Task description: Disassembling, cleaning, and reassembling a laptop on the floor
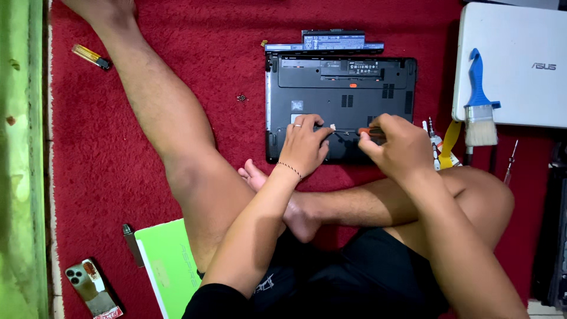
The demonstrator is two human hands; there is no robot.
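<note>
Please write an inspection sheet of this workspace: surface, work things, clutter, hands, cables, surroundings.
Surface: red carpet, person sits cross-legged on it.
Job's things: black laptop lying bottom up; detached battery beside its far edge; screwdriver with orange handle.
Clutter: blue brush on white laptop, green notebook, phone, loose screws, yellow tool.
Hands: left hand presses on the laptop base; right hand holds the screwdriver.
Cables: nothing seen.
Surroundings: green wall at left.

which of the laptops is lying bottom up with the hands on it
The black laptop in the middle: its underside faces up, with the left hand and right hand on it. The white laptop lies shut on the right, carrying a blue brush.
</note>
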